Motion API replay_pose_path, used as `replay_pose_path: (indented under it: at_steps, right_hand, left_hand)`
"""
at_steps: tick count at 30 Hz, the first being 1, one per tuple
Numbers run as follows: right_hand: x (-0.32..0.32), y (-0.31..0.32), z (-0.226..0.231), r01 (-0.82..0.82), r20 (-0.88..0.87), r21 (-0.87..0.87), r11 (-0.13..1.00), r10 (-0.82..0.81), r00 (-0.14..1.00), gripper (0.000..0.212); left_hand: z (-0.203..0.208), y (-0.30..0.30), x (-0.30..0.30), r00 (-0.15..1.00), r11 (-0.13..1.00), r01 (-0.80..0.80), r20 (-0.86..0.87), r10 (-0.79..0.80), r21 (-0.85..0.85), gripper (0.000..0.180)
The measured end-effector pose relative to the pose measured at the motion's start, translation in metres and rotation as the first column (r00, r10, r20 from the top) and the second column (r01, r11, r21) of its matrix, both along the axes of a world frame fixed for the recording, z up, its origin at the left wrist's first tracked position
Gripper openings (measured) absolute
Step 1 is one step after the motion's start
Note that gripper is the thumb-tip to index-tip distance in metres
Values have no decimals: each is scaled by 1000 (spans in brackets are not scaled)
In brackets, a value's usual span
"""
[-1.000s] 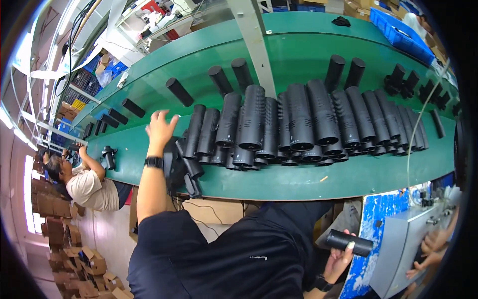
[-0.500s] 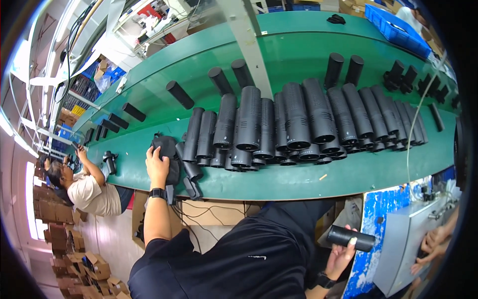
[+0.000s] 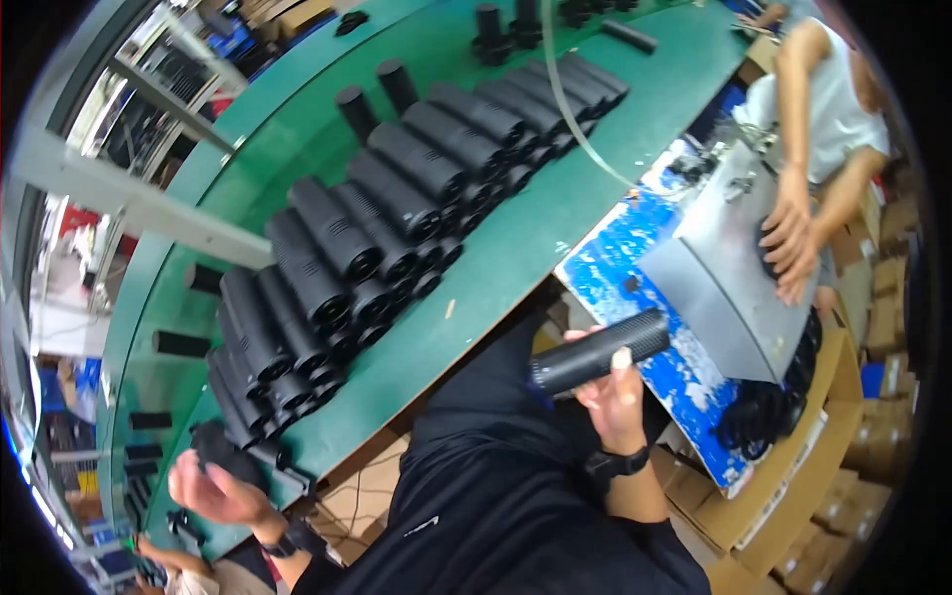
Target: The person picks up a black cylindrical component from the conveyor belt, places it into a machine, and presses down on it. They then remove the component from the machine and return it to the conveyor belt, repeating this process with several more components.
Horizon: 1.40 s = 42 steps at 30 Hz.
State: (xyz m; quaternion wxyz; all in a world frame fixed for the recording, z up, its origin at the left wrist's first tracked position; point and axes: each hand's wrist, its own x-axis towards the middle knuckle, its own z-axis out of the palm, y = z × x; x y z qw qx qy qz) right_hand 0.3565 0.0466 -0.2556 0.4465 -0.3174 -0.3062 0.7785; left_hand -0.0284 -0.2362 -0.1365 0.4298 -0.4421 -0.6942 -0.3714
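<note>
Head view showed the right hand (image 3: 612, 395) wrapped around a black tube (image 3: 599, 352) over the person's lap. Off to the side, the left hand (image 3: 213, 488) gripped a small black part (image 3: 226, 451) beside the green table (image 3: 516, 233).

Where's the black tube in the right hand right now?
In the head view, the black tube sits right of centre, gripped in the right hand above the lap, just off the green table edge, beside the blue board.
</note>
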Motion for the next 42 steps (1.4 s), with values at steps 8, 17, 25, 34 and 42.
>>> replay_pose_path:
  at_steps: [8,17,25,34,42]
  right_hand:
    - [31,6,38,97,-89,107,990,-87,992,51]
    - [88,-9,33,230,213,335,914,-311,926,41]
    - [95,-29,-2,576,14,-71,814,-576,817,31]
    - [124,-8,-34,378,253,237,895,-432,866,38]
    - [147,-4,-81,363,208,293,884,-430,879,53]
  left_hand:
    - [-20,197,130,-207,-2,978,970,-129,208,49]
    - [-126,291,256,-660,-38,683,638,397,729,57]
    - [-138,292,283,-413,-207,891,911,-5,403,58]
    - [-153,346,194,-219,-44,976,967,-132,215,36]
    - [-170,354,145,-428,276,861,902,-56,426,15]
